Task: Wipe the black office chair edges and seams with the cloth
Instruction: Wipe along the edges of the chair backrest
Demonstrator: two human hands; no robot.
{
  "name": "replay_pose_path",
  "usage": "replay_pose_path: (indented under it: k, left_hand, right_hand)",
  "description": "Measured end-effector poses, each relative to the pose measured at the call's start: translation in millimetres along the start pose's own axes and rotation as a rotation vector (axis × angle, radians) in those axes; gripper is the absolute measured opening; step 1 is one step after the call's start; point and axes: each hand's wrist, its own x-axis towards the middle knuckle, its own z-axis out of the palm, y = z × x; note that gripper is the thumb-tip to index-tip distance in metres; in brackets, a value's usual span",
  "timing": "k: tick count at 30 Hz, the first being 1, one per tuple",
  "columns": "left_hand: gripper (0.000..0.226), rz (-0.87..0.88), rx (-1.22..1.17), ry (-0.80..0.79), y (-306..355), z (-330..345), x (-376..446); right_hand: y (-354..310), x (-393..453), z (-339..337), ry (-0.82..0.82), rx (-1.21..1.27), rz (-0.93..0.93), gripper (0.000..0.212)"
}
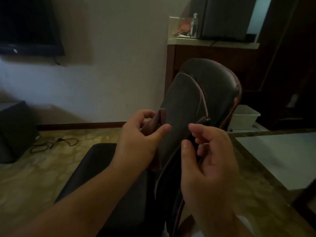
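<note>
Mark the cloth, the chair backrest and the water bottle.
cloth (pixel 154 123), head view, on the fold pinched by the left hand
chair backrest (pixel 213 86), head view, upper padded panel
water bottle (pixel 194 25), head view, mid body

Chair back (pixel 201 106) stands upright mid-frame, blocking the way straight ahead. Left hand (pixel 142 139) with cloth (pixel 153 124) sits at its left edge, right hand (pixel 210 154) at its right edge. Open floor (pixel 42 168) left of the chair; cable (pixel 54 144) and dark box (pixel 15 130) lie there. Table (pixel 277 154) is close on the right, bin (pixel 244 118) behind it.
</note>
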Motion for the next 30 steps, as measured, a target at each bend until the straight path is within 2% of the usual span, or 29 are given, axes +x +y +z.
replay_pose_path:
  k: [4,6,8,11,13,19,24,30]
  left_hand:
    - [0.031,0.015,-0.072,-0.036,8.5,22.1,15.6]
    - [0.019,-0.008,-0.121,-0.053,10.7,29.0,20.0]
    - [0.008,0.028,-0.064,-0.098,10.8,32.4,23.3]
    - [0.013,0.141,0.018,-0.176,13.4,33.0,23.7]
    - [0.016,0.244,0.086,-0.193,16.1,32.3,23.4]
    - [0.029,0.442,0.384,-0.178,10.3,31.0,29.8]
    - [0.033,0.494,0.447,-0.206,5.4,35.5,34.9]
    - [0.039,0.547,0.578,-0.235,-0.9,41.8,44.3]
  right_hand:
    - [15.1,10.7,-12.0,0.116,-0.057,-0.042,0.032]
    - [26.9,13.1,-15.0,0.205,-0.057,0.036,0.043]
    - [36.6,12.1,-17.0,0.256,-0.065,0.142,0.062]
    - [43.7,6.1,-14.4,0.190,-0.057,0.296,0.084]
    - [45.6,1.6,-9.9,0.128,-0.019,0.335,0.089]
    - [47.1,-3.4,2.1,0.077,-0.030,0.372,0.092]
    - [53.2,0.0,14.1,0.152,-0.024,0.326,0.078]
    - [64.4,12.3,10.1,0.116,-0.074,0.284,0.064]
